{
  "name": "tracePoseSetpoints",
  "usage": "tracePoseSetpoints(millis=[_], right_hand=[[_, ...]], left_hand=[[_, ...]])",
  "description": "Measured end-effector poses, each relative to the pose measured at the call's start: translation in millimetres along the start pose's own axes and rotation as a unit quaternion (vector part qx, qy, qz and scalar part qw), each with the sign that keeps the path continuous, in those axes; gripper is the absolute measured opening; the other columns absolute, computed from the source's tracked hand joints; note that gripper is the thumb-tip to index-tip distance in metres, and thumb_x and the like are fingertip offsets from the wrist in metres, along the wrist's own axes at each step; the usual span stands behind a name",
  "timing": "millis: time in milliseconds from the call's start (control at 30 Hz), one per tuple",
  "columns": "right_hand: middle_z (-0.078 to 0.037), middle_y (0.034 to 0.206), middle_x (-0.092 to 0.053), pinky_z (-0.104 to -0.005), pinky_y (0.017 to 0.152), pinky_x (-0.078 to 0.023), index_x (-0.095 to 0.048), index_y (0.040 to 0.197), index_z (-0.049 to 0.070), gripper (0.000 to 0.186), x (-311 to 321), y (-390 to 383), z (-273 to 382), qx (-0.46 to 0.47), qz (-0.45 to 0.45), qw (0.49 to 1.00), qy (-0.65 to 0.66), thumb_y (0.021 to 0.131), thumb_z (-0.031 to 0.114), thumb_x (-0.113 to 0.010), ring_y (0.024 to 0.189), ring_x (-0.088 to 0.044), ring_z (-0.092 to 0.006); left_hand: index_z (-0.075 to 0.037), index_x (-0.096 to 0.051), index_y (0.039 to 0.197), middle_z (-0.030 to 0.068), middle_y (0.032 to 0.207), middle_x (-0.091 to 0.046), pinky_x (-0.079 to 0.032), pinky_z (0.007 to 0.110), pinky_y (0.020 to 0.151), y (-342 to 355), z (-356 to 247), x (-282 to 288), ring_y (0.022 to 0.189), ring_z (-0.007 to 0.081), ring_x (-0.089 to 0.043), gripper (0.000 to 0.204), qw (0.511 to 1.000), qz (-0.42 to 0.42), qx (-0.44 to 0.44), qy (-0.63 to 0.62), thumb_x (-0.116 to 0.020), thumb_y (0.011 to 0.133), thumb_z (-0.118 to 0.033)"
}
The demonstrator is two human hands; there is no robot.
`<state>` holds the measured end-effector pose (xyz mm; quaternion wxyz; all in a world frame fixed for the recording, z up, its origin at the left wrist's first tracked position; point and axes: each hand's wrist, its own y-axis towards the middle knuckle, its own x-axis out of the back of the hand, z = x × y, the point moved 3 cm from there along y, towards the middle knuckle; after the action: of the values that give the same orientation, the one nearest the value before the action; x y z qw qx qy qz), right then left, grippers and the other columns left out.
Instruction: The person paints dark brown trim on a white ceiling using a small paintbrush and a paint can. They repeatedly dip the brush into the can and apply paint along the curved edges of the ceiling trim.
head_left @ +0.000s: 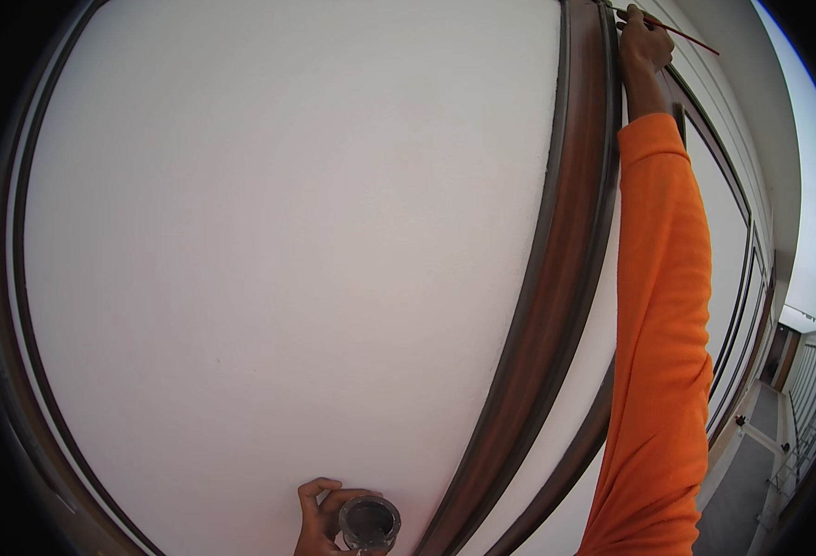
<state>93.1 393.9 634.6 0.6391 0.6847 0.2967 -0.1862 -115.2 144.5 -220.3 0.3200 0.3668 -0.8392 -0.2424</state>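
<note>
My right arm, in an orange sleeve, reaches up to the top right of the head view. There my right hand (646, 44) is closed around a thin paintbrush with a red handle (695, 43). The brush's tip is at the upper end of a brown wooden post (586, 139) with dark edge strips; its bristles are too small to make out. Low in the view my left hand (320, 514) grips a small round cup (369, 521) with a dark inside, its fingers curled around the side. What the cup contains cannot be made out.
A broad white wall panel (288, 250) fills the left and middle, framed by dark trim (33, 139) at the far left. Further panels and a brown strip (565, 454) lie right of the post. A walkway (741, 482) with a metal railing (814, 385) runs off at the right.
</note>
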Motion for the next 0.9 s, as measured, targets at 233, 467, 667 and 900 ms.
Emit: tracePoseSetpoints(millis=[233, 467, 667, 900], right_hand=[[-0.008, 0.092, -0.079, -0.032, 0.088, -0.057, -0.077, 0.101, -0.001, 0.032, 8, -7, 4, -0.006, -0.015, 0.998, -0.058, 0.094, 0.029, -0.069, 0.08, -0.077, -0.0182], [-0.008, 0.093, -0.08, -0.0372, 0.097, -0.053, -0.081, 0.101, 0.007, 0.038, 2, 3, -10, -0.032, -0.002, 0.999, -0.022, 0.09, 0.041, -0.071, 0.097, -0.075, -0.0218], [-0.008, 0.093, -0.08, -0.0368, 0.098, -0.052, -0.081, 0.102, 0.007, 0.039, 6, 0, -8, -0.005, -0.015, 0.998, -0.058, 0.089, 0.042, -0.071, 0.097, -0.075, -0.0222], [-0.006, 0.09, -0.08, -0.0363, 0.1, -0.051, -0.08, 0.099, 0.007, 0.038, 7, -4, 1, 0.05, -0.022, 0.995, -0.088, 0.09, 0.041, -0.065, 0.097, -0.075, -0.0233]], left_hand=[[-0.011, -0.017, 0.148, 0.0153, 0.139, -0.051, -0.045, 0.041, 0.111, 0, 2, -2, 0.131, 0.0274, -0.052, 0.112, 1.0, 0.001, -0.006, 0.005, -0.095, 0.069, -0.025], [-0.011, -0.017, 0.148, 0.0152, 0.139, -0.051, -0.045, 0.041, 0.11, -1, 6, -2, 0.13, 0.0274, -0.052, 0.113, 1.0, 0.006, -0.011, 0.02, -0.096, 0.069, -0.028], [-0.011, -0.016, 0.148, 0.0159, 0.138, -0.051, -0.044, 0.041, 0.111, -2, 9, -2, 0.131, 0.0276, -0.052, 0.113, 1.0, 0.004, -0.014, 0.008, -0.095, 0.069, -0.026], [-0.011, -0.016, 0.148, 0.0168, 0.138, -0.051, -0.043, 0.041, 0.112, -3, 13, -6, 0.131, 0.0281, -0.051, 0.112, 1.0, 0.001, -0.015, 0.003, -0.094, 0.069, -0.024]])
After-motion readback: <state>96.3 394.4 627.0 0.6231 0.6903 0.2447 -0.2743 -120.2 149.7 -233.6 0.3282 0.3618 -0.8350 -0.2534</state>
